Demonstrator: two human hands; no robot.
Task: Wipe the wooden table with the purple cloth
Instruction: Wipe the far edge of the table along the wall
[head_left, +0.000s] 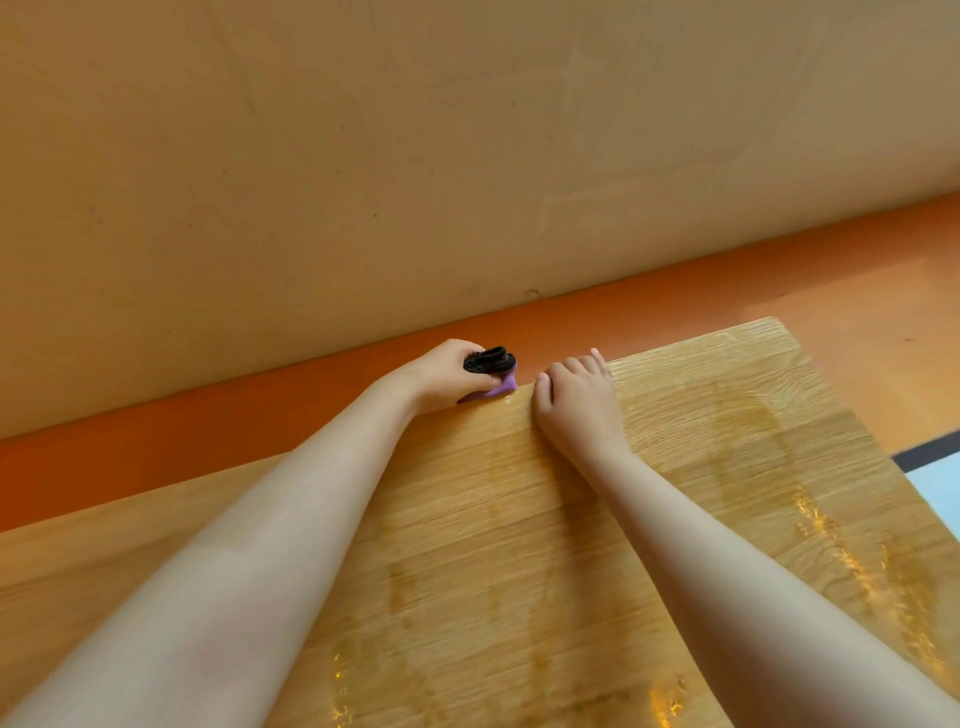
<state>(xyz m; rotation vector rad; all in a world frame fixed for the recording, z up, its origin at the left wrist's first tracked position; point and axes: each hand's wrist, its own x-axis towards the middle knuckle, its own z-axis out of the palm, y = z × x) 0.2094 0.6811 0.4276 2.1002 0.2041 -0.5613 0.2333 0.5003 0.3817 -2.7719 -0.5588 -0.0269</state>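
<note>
Damp streaks shine across the wooden table (519, 519). At its far edge the purple cloth (506, 387), bunched under a black piece (491, 359), is pinched by the left hand (447, 374). Just right, the right hand (576, 400) rests, fingers together and bent. Flattening the cloth and pulling long overlapping strokes nearward should clear them.

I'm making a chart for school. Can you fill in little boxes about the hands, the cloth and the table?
left hand: grips the cloth at the table's far edge
right hand: rests on the table beside it, holds nothing
cloth: purple, with a black part on top
table: wooden, shiny wet streaks on it
</note>
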